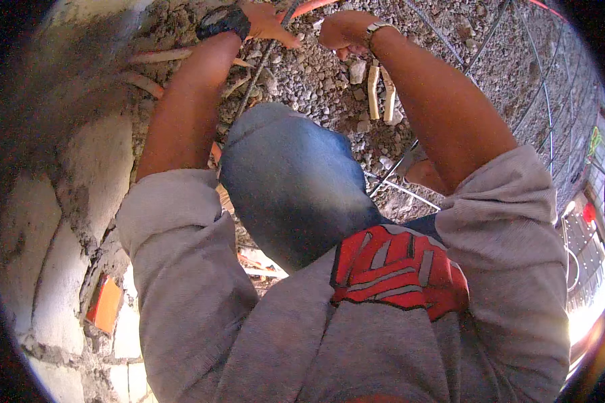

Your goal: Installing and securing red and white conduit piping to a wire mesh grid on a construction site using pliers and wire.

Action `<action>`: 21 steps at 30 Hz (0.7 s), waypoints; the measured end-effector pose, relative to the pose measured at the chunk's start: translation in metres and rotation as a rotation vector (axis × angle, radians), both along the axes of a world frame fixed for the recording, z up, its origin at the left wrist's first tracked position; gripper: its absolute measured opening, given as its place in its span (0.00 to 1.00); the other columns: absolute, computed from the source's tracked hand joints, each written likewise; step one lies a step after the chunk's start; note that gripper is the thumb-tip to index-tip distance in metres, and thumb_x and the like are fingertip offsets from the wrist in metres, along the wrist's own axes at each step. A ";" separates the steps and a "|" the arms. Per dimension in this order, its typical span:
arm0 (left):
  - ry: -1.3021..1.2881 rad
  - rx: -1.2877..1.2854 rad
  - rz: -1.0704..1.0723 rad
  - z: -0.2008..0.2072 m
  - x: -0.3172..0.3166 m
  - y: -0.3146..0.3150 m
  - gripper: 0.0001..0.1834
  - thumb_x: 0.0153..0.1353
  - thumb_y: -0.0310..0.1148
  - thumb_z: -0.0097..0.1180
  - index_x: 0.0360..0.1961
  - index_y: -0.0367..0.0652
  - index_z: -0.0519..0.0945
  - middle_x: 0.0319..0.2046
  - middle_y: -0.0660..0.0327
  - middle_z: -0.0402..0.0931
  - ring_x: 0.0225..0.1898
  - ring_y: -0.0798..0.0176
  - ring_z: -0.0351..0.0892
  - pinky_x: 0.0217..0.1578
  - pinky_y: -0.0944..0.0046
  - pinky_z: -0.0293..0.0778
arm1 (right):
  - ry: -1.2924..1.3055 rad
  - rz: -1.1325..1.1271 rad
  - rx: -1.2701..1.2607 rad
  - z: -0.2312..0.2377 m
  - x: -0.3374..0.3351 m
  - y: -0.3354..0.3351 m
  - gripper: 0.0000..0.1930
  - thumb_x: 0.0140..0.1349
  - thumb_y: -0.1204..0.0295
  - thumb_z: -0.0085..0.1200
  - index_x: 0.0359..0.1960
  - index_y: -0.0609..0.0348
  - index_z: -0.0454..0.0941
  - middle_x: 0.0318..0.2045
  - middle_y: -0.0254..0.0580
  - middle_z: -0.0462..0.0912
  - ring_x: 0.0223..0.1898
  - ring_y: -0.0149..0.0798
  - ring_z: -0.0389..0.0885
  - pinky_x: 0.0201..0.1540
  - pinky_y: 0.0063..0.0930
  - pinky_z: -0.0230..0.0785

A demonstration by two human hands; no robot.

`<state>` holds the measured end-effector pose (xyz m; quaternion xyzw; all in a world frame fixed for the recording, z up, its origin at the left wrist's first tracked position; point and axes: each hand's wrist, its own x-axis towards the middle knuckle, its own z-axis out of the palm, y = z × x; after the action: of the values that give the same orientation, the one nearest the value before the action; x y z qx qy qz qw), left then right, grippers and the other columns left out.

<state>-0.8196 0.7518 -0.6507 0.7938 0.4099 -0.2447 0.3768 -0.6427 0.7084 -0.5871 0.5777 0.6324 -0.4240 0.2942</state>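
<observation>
At the top left, my left hand point(267, 24) reaches over the gravel, beside a thin dark rod point(254, 84). It is open, with at least one finger stretched toward the right; its far side is hard to make out. A black band point(223, 23) circles that wrist. My right hand point(346, 32) is closed, its fingers curled down above the stones. Whatever lies in them, if anything, is hidden. A metal-banded watch point(378, 27) is on this wrist. Just below the right hand, two short pale strips point(381, 93), wood-like, lie on the gravel. An orange tube point(309, 7) runs between the hands at the top edge.
Crossed metal bars point(501, 33) form a grid over the gravel at right. A rough block wall point(94, 181) stands at left, with an orange box point(105, 304) set into it. More orange tubes point(144, 84) stick out near the wall. My bent knee point(289, 174) fills the middle.
</observation>
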 end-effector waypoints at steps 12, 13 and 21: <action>-0.029 -0.008 0.098 -0.026 -0.005 -0.011 0.39 0.23 0.69 0.64 0.22 0.39 0.81 0.32 0.51 0.81 0.40 0.45 0.79 0.47 0.37 0.62 | 0.024 0.315 0.174 -0.050 -0.042 0.029 0.11 0.50 0.67 0.50 0.31 0.58 0.81 0.28 0.49 0.82 0.29 0.46 0.82 0.31 0.42 0.73; -0.073 0.036 0.090 -0.025 -0.005 -0.011 0.39 0.23 0.69 0.64 0.22 0.40 0.81 0.32 0.51 0.81 0.40 0.45 0.79 0.47 0.37 0.62 | 0.049 0.342 0.219 -0.054 -0.041 0.027 0.11 0.50 0.67 0.51 0.32 0.58 0.81 0.29 0.49 0.82 0.30 0.46 0.82 0.32 0.43 0.74; -0.013 0.137 0.198 0.008 -0.007 -0.022 0.48 0.25 0.71 0.62 0.40 0.39 0.78 0.36 0.51 0.79 0.41 0.48 0.79 0.49 0.50 0.67 | 0.166 0.140 0.565 -0.085 -0.012 -0.028 0.11 0.49 0.64 0.52 0.27 0.57 0.81 0.26 0.48 0.82 0.30 0.48 0.82 0.35 0.44 0.75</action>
<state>-0.8269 0.7299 -0.6425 0.7750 0.4995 -0.1726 0.3466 -0.6551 0.6808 -0.6721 0.5549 0.7856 -0.2558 0.0978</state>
